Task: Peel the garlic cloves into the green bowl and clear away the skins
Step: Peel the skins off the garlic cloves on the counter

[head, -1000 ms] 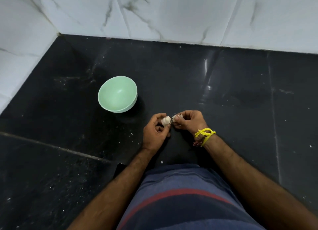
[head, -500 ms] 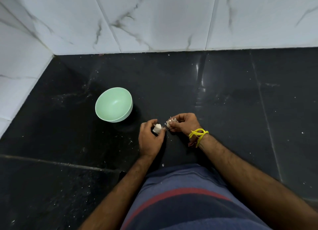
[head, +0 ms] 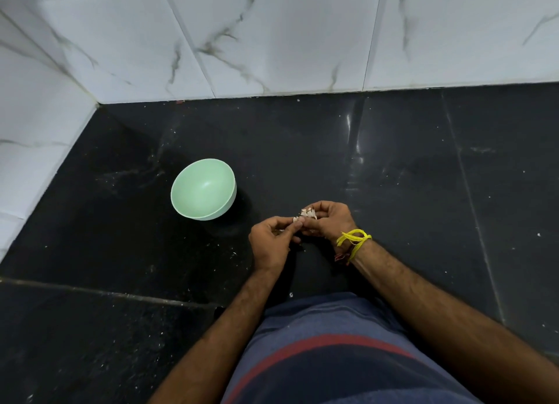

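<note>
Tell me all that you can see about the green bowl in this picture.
The green bowl is pale mint green, round and smooth, and looks like plastic. It stands upright on the black counter, near the corner of the white tiled walls. Its inside shows nothing in it. No hand touches it; both hands work to its right, nearer the person.

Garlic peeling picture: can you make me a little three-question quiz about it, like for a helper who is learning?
1. True or false: the green bowl already holds peeled cloves.
2. Which hand wears the yellow thread: A left, B right?
3. Fill in: both hands pinch the ____.

Key: 1 false, the bowl looks empty. 2 B, the right hand. 3 garlic, held between it and the left hand.
</note>
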Action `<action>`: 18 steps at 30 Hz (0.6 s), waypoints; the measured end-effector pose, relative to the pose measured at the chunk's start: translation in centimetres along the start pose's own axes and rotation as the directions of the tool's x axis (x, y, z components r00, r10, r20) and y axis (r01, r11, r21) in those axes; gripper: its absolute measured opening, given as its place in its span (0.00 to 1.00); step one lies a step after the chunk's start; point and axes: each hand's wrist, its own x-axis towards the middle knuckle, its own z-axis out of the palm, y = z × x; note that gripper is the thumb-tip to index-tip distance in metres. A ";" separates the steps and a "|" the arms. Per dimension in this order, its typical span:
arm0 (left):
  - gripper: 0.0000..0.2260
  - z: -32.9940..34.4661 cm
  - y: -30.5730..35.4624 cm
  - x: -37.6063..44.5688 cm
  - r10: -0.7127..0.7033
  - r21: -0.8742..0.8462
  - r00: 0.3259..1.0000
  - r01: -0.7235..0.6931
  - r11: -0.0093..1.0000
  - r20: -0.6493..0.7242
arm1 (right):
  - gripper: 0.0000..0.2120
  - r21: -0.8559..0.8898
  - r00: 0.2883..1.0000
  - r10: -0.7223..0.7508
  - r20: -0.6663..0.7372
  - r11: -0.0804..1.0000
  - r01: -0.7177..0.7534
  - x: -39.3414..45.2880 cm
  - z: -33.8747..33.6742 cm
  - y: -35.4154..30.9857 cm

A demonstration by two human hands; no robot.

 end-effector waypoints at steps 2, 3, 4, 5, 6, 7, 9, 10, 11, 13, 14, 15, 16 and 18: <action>0.04 -0.1 0.1 0.3 0.011 -0.002 0.999 -0.011 1.000 -0.032 | 0.10 0.034 1.000 0.011 -0.017 0.999 -0.010 -0.1 0.4 -0.2; 0.03 -0.1 0.1 0.3 0.011 -0.007 0.999 -0.011 1.000 -0.035 | 0.10 0.037 1.000 0.007 -0.023 0.999 -0.006 -0.2 0.5 -0.4; 0.02 0.5 0.2 0.4 0.007 0.000 1.000 -0.007 1.000 -0.010 | 0.10 0.062 0.999 0.006 -0.054 0.998 -0.003 -0.1 0.0 -0.4; 0.02 1.0 0.4 0.5 0.001 0.019 1.000 -0.001 1.000 0.007 | 0.09 0.055 0.996 -0.005 -0.089 0.998 0.010 0.0 -0.4 -0.3; 0.02 0.9 0.3 0.6 -0.004 0.019 1.000 0.005 1.000 -0.011 | 0.08 0.005 0.994 -0.031 -0.108 0.999 0.032 0.0 -0.3 -0.3; 0.03 0.6 0.2 0.7 -0.008 0.026 1.000 0.008 1.000 -0.026 | 0.08 -0.061 0.991 -0.059 -0.119 0.997 0.052 0.0 -0.3 -0.3; 0.02 0.4 0.1 1.2 -0.012 0.056 1.000 0.013 0.998 -0.028 | 0.06 -0.149 0.986 -0.088 -0.142 0.986 0.067 0.2 -0.8 -0.6; 0.01 0.3 0.0 1.4 -0.014 0.074 1.000 0.015 0.997 -0.024 | 0.06 -0.175 0.984 -0.094 -0.152 0.982 0.067 0.2 -1.3 -0.7; 0.01 0.2 -0.1 1.6 -0.015 0.086 1.000 0.017 0.996 -0.025 | 0.06 -0.200 0.982 -0.100 -0.158 0.977 0.068 0.3 -1.9 -0.8; 0.02 0.2 0.0 1.7 -0.009 0.097 1.000 0.012 0.995 -0.027 | 0.07 -0.274 0.982 -0.122 -0.146 0.959 0.078 0.4 -2.6 -1.0; 0.02 0.3 0.1 1.7 -0.004 0.112 1.000 0.006 0.994 -0.023 | 0.07 -0.318 0.981 -0.135 -0.138 0.944 0.085 0.5 -2.7 -1.1; 0.02 0.5 0.2 1.7 -0.001 0.131 1.000 0.004 0.991 -0.018 | 0.06 -0.359 0.980 -0.148 -0.133 0.929 0.092 0.6 -2.6 -1.1; 0.01 0.6 0.2 1.8 -0.004 0.152 1.000 0.006 0.988 -0.013 | 0.06 -0.396 0.978 -0.161 -0.131 0.913 0.098 0.7 -2.4 -1.1; 0.01 0.8 0.2 2.0 -0.003 0.201 1.000 0.004 0.980 -0.003 | 0.04 -0.472 0.972 -0.197 -0.131 0.874 0.113 1.2 -1.9 -1.0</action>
